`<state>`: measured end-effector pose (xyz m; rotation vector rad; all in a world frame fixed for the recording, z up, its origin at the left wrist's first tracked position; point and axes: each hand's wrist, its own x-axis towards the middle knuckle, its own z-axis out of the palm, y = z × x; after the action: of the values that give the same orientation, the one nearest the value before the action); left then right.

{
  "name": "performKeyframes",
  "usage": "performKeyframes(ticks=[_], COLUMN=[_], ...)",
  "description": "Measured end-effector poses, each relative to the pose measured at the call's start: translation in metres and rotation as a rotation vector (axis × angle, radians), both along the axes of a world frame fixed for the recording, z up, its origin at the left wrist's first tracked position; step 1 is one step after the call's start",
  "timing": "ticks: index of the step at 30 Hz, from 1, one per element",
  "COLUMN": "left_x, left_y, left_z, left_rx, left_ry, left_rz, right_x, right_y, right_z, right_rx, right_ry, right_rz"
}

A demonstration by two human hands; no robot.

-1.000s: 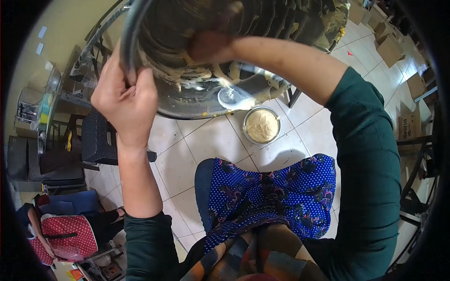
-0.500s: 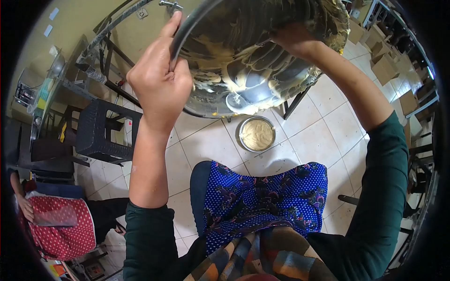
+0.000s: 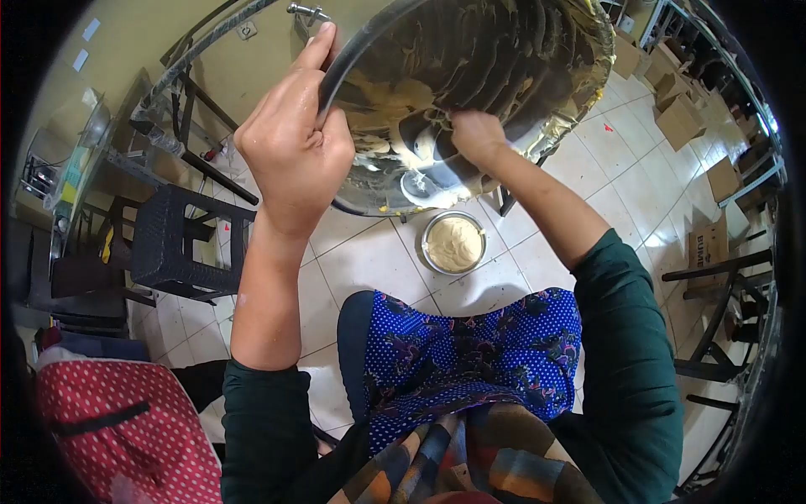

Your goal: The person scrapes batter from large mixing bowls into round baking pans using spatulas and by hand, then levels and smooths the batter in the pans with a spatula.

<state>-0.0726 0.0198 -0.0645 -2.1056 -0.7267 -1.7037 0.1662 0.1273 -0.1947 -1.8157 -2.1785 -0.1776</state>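
A large metal mixing bowl [image 3: 512, 63] is tilted on its side, its inner wall smeared with pale yellow batter. My left hand [image 3: 294, 143] grips its rim at the left, with one finger stretched along the outside. Inside the bowl, my right hand [image 3: 478, 136] is closed near the lower wall, its fingertips turned away from me; whatever they hold, if anything, is hidden. Streaks of batter run along the wall around this hand. Below the bowl, a small round metal pan [image 3: 426, 252] stands on the floor, holding a mound of batter [image 3: 456, 242].
A black plastic stool [image 3: 189, 244] stands to the left. At the lower left is another person in a red dotted apron [image 3: 126, 420]. Cardboard boxes [image 3: 680, 122] lie at the right near metal shelving. A dark wooden stool frame [image 3: 722, 277] stands at the right edge on the tiled floor [image 3: 369, 252].
My right hand has swept left and toward me inside the bowl, and the right arm came inward. My left hand still grips the rim. The person in the red apron has come closer.
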Motion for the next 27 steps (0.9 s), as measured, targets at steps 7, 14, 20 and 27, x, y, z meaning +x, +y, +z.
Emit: performKeyframes(ticks=[7,14,20,27], left_x=[0.002,-0.001,0.0,0.017], left_y=[-0.003,-0.005,-0.002,-0.013], left_z=[0.004,0.004,0.002,0.012], left_rx=[0.007,0.011,0.047,-0.026], left_ry=[-0.016,0.047,0.031,-0.008], left_rz=[0.014,0.041,0.04,0.014], right_x=[-0.045,-0.071,-0.068,0.012], right_y=[-0.026,-0.036,-0.052,-0.03], right_z=[0.003,0.001,0.018,0.024], right_rx=[-0.046,-0.122,-0.269,-0.395], right_ry=[0.208,0.543,0.849,0.734], right_rz=[0.057,0.106,0.23,-0.027])
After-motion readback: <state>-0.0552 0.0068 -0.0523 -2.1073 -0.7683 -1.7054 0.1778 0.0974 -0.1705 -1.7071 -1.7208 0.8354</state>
